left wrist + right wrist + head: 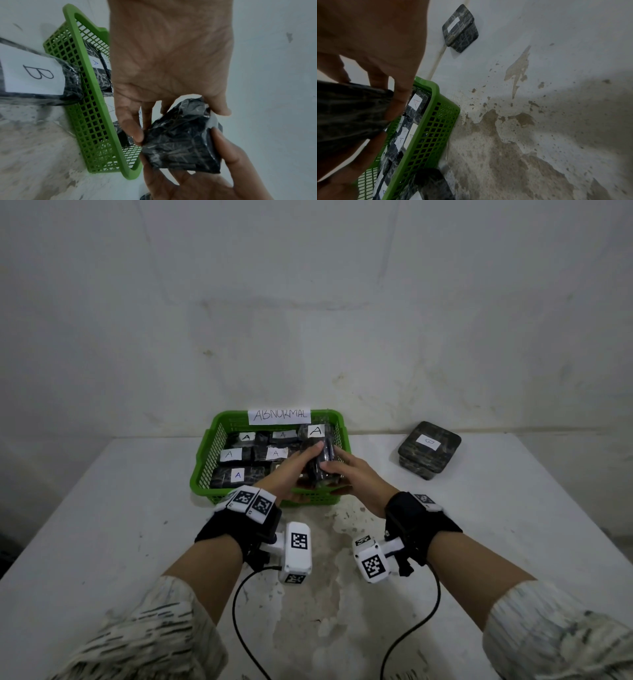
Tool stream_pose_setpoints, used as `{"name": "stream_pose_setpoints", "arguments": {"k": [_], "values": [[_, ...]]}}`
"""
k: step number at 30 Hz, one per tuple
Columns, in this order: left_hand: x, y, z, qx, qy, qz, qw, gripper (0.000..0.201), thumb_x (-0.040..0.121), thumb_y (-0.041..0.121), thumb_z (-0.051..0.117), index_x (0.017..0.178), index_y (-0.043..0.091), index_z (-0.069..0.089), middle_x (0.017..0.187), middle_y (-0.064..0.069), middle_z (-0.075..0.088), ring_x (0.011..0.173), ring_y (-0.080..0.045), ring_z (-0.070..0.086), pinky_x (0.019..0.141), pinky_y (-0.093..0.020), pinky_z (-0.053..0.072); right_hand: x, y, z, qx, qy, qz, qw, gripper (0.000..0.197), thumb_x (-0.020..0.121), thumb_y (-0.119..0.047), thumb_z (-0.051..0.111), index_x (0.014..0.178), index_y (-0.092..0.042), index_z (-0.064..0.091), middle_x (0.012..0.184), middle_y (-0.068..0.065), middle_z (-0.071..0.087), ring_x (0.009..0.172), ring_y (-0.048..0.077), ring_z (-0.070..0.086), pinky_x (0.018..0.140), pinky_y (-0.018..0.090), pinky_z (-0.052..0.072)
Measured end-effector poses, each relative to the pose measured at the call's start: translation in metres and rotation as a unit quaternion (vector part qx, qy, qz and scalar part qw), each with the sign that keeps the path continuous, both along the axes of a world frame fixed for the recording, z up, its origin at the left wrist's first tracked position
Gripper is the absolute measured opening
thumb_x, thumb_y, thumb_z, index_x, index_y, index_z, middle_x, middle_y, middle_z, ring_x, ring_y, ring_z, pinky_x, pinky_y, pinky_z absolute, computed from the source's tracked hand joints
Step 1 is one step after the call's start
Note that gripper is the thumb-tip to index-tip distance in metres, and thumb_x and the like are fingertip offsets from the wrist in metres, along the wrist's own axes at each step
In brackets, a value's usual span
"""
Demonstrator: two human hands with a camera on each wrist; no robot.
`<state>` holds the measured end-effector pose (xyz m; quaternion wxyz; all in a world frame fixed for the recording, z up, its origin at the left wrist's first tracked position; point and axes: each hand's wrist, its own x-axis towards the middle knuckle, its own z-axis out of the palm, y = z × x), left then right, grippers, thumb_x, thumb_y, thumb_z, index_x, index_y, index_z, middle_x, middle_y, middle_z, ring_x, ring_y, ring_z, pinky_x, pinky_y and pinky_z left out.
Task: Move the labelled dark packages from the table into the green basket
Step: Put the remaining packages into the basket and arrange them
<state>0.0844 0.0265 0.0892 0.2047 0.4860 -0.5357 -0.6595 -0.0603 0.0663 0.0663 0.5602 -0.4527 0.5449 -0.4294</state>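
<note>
Your left hand (294, 470) and right hand (354, 474) both grip one dark package (320, 462) over the green basket (205, 467)'s 5 o'clock corner; its label's hidden. Another package (429, 448) sits on the counter (102, 525) at 2 o'clock, label blurred.

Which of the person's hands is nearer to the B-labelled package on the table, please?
The right hand. It is on the side of the green basket towards the B-labelled package, while the left hand is beyond it, farther away.
</note>
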Motion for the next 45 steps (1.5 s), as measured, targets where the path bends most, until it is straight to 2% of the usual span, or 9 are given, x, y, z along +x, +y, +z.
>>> {"name": "stream_pose_setpoints", "arguments": {"k": [8,12,15,19,22,27,35,38,45], "values": [[0.002,-0.004,0.001,0.075,-0.024,0.037,0.996,0.091,0.084,0.076,0.011,0.134,0.012,0.051,0.133,-0.018,0.054,0.115,-0.031,0.055,0.07,-0.029,0.048,-0.002,0.003,-0.006,-0.034,0.033,0.054,0.997,0.09,0.086,-0.032,0.069,0.148,-0.052,0.007,0.16,-0.013,-0.004,0.147,0.019,0.013,0.118,0.047,0.022],[0.0,-0.009,-0.007,0.058,-0.081,0.008,0.995,0.088,0.085,0.073,0.005,0.105,0.007,0.059,0.072,-0.01,0.065,0.054,-0.013,0.06,0.04,-0.012,0.04,0.003,0.003,-0.014,-0.055,-0.062,-0.004,0.997,0.08,0.083,-0.048,0.066,0.149,-0.044,0.021,0.158,-0.008,0.025,0.142,0.015,0.032,0.116,0.041,0.028],[0.002,-0.013,-0.016,0.037,-0.145,-0.031,0.988,0.095,0.084,0.075,0.01,0.118,0.002,0.06,0.042,0.004,0.05,0.028,-0.004,0.039,0.031,-0.01,0.025,0.003,-0.002,-0.015,-0.019,-0.126,-0.036,0.991,0.092,0.074,-0.067,0.064,0.151,-0.036,0.023,0.155,-0.002,0.034,0.139,0.019,0.038,0.114,0.046,0.034],[-0.004,-0.015,-0.023,0.012,-0.123,-0.003,0.992,0.082,0.089,0.07,0.025,0.124,0.003,0.056,0.11,-0.007,0.065,0.081,-0.02,0.063,0.06,-0.019,0.05,0.002,0.002,-0.007,0.004,-0.152,-0.021,0.988,0.08,0.082,-0.07,0.046,0.147,-0.025,0.036,0.147,0.006,0.047,0.13,0.02,0.051,0.101,0.036,0.049],[-0.005,-0.019,-0.031,-0.049,-0.118,0.029,0.991,0.064,0.088,0.064,0.039,0.119,0.009,0.046,0.123,-0.016,0.058,0.106,-0.029,0.059,0.094,-0.043,0.05,-0.002,0.007,-0.007,0.007,-0.21,-0.01,0.978,0.063,0.09,-0.054,0.044,0.141,-0.017,0.046,0.139,0.009,0.054,0.125,0.022,0.055,0.096,0.034,0.051],[-0.007,-0.014,-0.021,-0.122,-0.015,0.031,0.992,0.036,0.1,0.022,0.041,0.136,0.02,0.036,0.114,-0.013,0.055,0.105,-0.025,0.056,0.076,-0.03,0.052,-0.002,0.008,-0.005,0.014,-0.201,-0.003,0.98,0.058,0.08,-0.053,0.05,0.127,-0.02,0.056,0.127,0.008,0.063,0.113,0.02,0.062,0.087,0.031,0.055],[-0.014,0.003,0.001,-0.098,0.047,-0.008,0.994,0.047,0.095,0.033,0.049,0.14,0.02,0.042,0.126,-0.003,0.054,0.103,-0.011,0.054,0.076,-0.018,0.047,0.0,0.001,-0.011,0.03,-0.114,-0.025,0.993,0.079,0.075,-0.07,0.046,0.133,-0.015,0.052,0.125,0.007,0.065,0.115,0.02,0.063,0.097,0.035,0.05],[-0.015,0.001,0.002,-0.089,0.055,0.021,0.994,0.041,0.097,0.03,0.048,0.135,0.015,0.046,0.128,-0.009,0.055,0.099,-0.015,0.057,0.079,-0.024,0.05,-0.002,0.002,-0.012,0.04,-0.122,-0.003,0.992,0.057,0.092,-0.057,0.032,0.13,-0.017,0.05,0.118,0.003,0.066,0.112,0.017,0.063,0.095,0.031,0.051],[-0.006,-0.004,-0.007,-0.051,0.041,0.023,0.998,0.041,0.098,0.04,0.041,0.131,0.017,0.05,0.129,-0.009,0.056,0.116,-0.026,0.055,0.099,-0.049,0.044,-0.006,0.002,-0.017,-0.004,-0.065,-0.032,0.997,0.066,0.083,-0.019,0.073,0.141,-0.019,0.043,0.13,0.005,0.058,0.119,0.026,0.056,0.104,0.045,0.046]]}}
